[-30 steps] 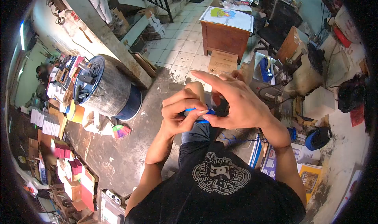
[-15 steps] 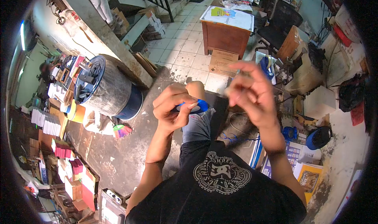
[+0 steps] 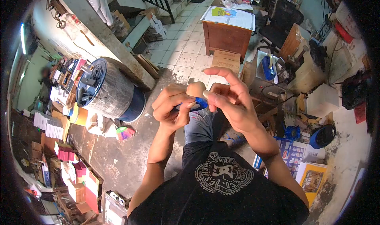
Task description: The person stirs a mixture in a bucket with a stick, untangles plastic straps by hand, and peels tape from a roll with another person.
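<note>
My left hand [image 3: 172, 106] pinches a flat blue ring-like object [image 3: 201, 103] between thumb and fingers, in front of my bent knee [image 3: 196, 89]. Just to the right of that object is my right hand [image 3: 231, 100], its index finger stretched out and its thumb apart from it. The right fingertips come close to the blue object's right edge; whether they touch it, or hold a thin strand from it, is too small to tell.
A large drum [image 3: 113, 90] with a blue rim stands at left. Ahead is a wooden desk [image 3: 225, 37] with papers, a cardboard box [image 3: 226, 58] below it. A blue tape dispenser [image 3: 269, 67] lies at right. Stacked papers [image 3: 46, 122] sit far left.
My right hand has moved left and down, close to the blue object. My left hand keeps its hold on it and has barely moved.
</note>
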`<control>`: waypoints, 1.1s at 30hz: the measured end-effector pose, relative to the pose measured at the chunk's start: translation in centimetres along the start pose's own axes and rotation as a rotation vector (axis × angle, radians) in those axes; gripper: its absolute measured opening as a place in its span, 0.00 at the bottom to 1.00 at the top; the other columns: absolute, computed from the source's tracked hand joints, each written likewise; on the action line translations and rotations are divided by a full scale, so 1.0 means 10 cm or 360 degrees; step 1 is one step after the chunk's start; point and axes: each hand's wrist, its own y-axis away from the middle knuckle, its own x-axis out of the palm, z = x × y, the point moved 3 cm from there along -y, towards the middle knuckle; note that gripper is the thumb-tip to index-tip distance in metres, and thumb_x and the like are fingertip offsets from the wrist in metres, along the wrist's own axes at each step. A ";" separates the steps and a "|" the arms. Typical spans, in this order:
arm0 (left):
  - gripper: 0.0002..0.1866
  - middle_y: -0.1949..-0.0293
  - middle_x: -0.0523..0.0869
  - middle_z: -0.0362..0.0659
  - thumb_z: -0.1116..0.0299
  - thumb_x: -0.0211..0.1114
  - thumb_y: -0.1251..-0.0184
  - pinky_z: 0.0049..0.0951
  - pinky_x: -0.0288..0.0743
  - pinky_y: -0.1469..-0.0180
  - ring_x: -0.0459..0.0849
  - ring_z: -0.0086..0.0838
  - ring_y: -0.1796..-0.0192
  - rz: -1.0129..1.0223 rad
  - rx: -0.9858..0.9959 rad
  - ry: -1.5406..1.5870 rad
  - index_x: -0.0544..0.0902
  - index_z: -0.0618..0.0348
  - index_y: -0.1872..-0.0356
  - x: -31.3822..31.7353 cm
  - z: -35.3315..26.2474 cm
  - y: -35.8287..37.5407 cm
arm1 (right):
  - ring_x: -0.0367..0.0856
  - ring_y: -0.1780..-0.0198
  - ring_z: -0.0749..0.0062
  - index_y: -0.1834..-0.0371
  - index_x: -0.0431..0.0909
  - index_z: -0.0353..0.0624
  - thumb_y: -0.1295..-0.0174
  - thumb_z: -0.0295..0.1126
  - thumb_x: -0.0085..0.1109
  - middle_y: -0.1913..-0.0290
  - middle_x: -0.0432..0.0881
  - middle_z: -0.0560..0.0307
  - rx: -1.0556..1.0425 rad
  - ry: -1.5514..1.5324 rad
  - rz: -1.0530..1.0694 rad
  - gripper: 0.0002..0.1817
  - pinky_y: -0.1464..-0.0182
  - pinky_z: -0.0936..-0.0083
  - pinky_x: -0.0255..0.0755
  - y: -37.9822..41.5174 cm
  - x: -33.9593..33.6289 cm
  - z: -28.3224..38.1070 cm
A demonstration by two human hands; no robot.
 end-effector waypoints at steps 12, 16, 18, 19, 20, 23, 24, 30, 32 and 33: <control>0.03 0.73 0.81 0.45 0.78 0.66 0.47 0.26 0.72 0.67 0.80 0.29 0.71 0.0041 -0.0268 0.0100 0.82 0.66 0.73 -0.07 0.10 0.04 | 0.71 0.73 0.89 0.33 0.59 0.39 0.39 0.24 0.57 0.75 0.75 0.66 -0.0171 0.0393 0.0500 0.30 0.68 0.88 0.64 -0.10 -0.05 0.19; 0.03 0.73 0.81 0.45 0.78 0.67 0.48 0.24 0.71 0.67 0.79 0.27 0.70 0.0101 -0.0361 0.0112 0.82 0.66 0.73 -0.04 0.09 0.01 | 0.71 0.76 0.84 0.30 0.55 0.40 0.43 0.21 0.56 0.77 0.75 0.63 -0.0474 0.0781 0.0718 0.35 0.70 0.84 0.64 -0.21 -0.03 0.26; 0.03 0.73 0.81 0.45 0.78 0.67 0.47 0.23 0.70 0.66 0.79 0.27 0.70 0.0120 -0.0390 0.0111 0.82 0.66 0.73 -0.04 0.10 0.00 | 0.71 0.75 0.81 0.29 0.55 0.41 0.45 0.20 0.56 0.76 0.74 0.63 -0.0692 0.1011 0.0799 0.38 0.69 0.81 0.65 -0.24 -0.02 0.30; 0.03 0.73 0.81 0.45 0.78 0.66 0.47 0.23 0.70 0.66 0.79 0.27 0.69 0.0130 -0.0405 0.0109 0.82 0.66 0.72 -0.04 0.10 0.00 | 0.72 0.74 0.79 0.29 0.55 0.41 0.47 0.20 0.57 0.76 0.74 0.63 -0.0779 0.1108 0.0831 0.39 0.68 0.80 0.66 -0.25 -0.01 0.31; 0.02 0.72 0.82 0.45 0.78 0.66 0.47 0.23 0.70 0.66 0.79 0.27 0.69 0.0137 -0.0442 0.0123 0.82 0.66 0.72 -0.04 0.11 0.00 | 0.72 0.73 0.77 0.29 0.55 0.42 0.48 0.20 0.57 0.75 0.73 0.63 -0.0815 0.1175 0.0858 0.40 0.67 0.79 0.66 -0.25 -0.01 0.32; 0.02 0.72 0.82 0.45 0.78 0.65 0.44 0.23 0.70 0.66 0.80 0.27 0.69 0.0160 -0.0526 0.0135 0.82 0.67 0.71 -0.03 0.11 0.01 | 0.75 0.72 0.76 0.32 0.60 0.37 0.51 0.18 0.58 0.49 0.71 0.55 -0.0722 0.1335 0.0933 0.38 0.62 0.77 0.70 -0.25 0.01 0.38; 0.03 0.72 0.82 0.45 0.78 0.65 0.43 0.23 0.70 0.66 0.80 0.27 0.69 0.0170 -0.0537 0.0117 0.82 0.67 0.71 -0.04 0.11 0.01 | 0.76 0.71 0.76 0.32 0.60 0.37 0.51 0.18 0.58 0.44 0.71 0.53 -0.0675 0.1366 0.0945 0.37 0.61 0.76 0.71 -0.25 0.02 0.40; 0.07 0.71 0.83 0.46 0.74 0.61 0.37 0.24 0.70 0.65 0.80 0.27 0.69 0.0252 -0.0574 0.0077 0.83 0.68 0.70 0.00 0.09 0.00 | 0.77 0.70 0.78 0.29 0.59 0.45 0.52 0.18 0.58 0.58 0.77 0.61 -0.0577 0.1622 0.0950 0.41 0.61 0.78 0.71 -0.26 0.06 0.43; 0.08 0.70 0.83 0.46 0.73 0.60 0.36 0.24 0.70 0.65 0.80 0.27 0.68 0.0264 -0.0593 0.0071 0.83 0.68 0.69 0.01 0.09 -0.01 | 0.76 0.70 0.79 0.28 0.58 0.48 0.51 0.19 0.59 0.67 0.75 0.64 -0.0633 0.1741 0.0922 0.42 0.61 0.78 0.70 -0.26 0.04 0.41; 0.08 0.70 0.83 0.47 0.73 0.60 0.35 0.24 0.71 0.65 0.80 0.28 0.68 0.0264 -0.0598 0.0083 0.83 0.68 0.69 0.02 0.09 -0.03 | 0.76 0.70 0.80 0.28 0.58 0.49 0.51 0.20 0.59 0.70 0.74 0.66 -0.0672 0.1798 0.0903 0.42 0.61 0.78 0.70 -0.26 0.03 0.41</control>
